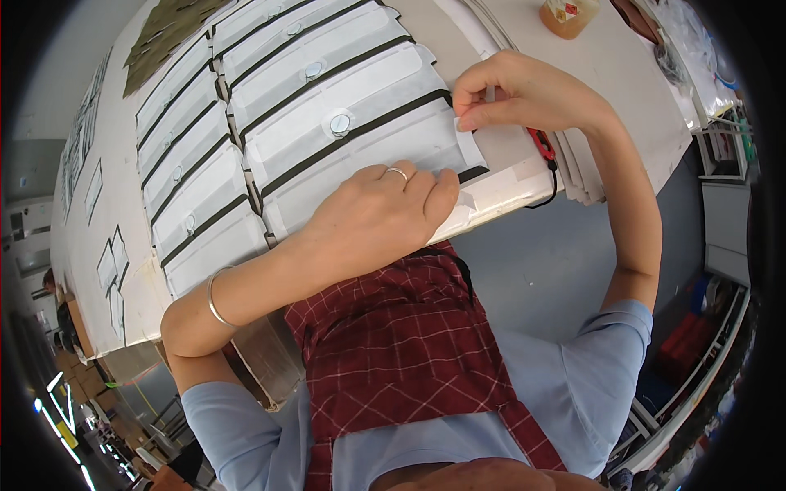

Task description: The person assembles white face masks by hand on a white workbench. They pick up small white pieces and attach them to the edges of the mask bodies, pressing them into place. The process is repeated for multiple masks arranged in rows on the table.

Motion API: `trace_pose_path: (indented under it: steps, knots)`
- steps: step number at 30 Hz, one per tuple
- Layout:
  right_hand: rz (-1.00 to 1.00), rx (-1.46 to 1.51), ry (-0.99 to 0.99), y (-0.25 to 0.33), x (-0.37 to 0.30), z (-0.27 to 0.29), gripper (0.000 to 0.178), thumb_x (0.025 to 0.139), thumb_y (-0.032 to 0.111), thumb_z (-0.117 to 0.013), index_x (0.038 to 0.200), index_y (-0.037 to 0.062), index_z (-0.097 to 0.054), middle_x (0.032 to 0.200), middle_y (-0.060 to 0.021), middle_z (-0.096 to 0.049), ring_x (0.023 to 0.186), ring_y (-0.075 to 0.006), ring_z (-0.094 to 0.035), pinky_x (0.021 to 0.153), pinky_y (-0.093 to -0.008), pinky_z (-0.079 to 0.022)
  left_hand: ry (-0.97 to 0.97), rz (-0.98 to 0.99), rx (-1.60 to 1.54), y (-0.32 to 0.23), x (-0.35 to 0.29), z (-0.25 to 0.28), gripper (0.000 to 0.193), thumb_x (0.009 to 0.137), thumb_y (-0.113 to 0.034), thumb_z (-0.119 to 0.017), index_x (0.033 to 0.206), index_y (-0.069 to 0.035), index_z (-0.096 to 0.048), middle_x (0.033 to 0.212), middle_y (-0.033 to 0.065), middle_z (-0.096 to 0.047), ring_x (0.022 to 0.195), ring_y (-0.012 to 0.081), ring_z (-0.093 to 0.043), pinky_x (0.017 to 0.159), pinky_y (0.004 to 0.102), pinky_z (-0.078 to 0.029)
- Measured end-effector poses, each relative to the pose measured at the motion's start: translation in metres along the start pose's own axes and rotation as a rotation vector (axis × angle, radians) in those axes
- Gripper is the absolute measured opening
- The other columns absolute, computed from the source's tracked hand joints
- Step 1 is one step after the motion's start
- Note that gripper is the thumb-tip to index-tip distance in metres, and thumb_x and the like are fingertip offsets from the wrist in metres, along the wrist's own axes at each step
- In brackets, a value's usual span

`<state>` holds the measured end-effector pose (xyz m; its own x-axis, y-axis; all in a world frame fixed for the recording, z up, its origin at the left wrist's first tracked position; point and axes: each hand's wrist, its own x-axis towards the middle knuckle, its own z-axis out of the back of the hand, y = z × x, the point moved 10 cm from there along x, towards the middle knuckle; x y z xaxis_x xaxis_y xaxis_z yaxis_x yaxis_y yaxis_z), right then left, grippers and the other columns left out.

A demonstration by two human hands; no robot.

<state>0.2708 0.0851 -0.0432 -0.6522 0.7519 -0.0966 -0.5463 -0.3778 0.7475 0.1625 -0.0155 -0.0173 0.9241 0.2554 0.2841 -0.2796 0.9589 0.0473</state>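
Rows of flat white paper pieces with dark edge bands lie on the table [532,182]. My right hand [524,90] is closed in a pinch on a narrow white strip [469,146] at the right end of the nearest white paper piece [319,184]. My left hand [385,204] rests on that same piece near the table's front edge, its fingers bent and drawn together. Its fingertips are hidden, so what they hold, if anything, does not show. On the neighbouring piece beyond sits a round clear disc [340,124].
A red-handled tool [541,144] with a black cord lies right of the strip. Stacked grey boards [606,123] extend to the right. A container of amber liquid [568,16] stands at the back right. Brownish-green sheets [168,37] lie at the far left.
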Motion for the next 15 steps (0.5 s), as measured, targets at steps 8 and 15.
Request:
trace_pose_path:
  steps: [8,15]
  knots:
    - [-0.052,-0.008,0.014,-0.005,0.005,-0.003,0.018,0.09,0.018,-0.073,0.086,0.0006,-0.067,0.076,-0.0027,-0.065,0.073,-0.0109,-0.059,0.062,-0.0285,-0.047,0.014,-0.041,0.105,-0.002,0.012,-0.013,0.04,0.077,-0.011,-0.067,0.115,0.0,-0.064,0.073,0.0014,-0.053,0.069,0.0146,-0.058,0.058,0.0267,-0.05]
    - [-0.033,-0.05,0.017,-0.002,0.008,-0.002,0.019,0.089,0.018,-0.074,0.084,0.0006,-0.066,0.073,-0.0034,-0.064,0.068,-0.0124,-0.059,0.06,-0.029,-0.046,0.042,-0.043,0.105,-0.001,0.018,-0.023,0.04,0.077,-0.011,-0.066,0.115,0.002,-0.064,0.072,0.0015,-0.053,0.069,0.0142,-0.058,0.057,0.0261,-0.05]
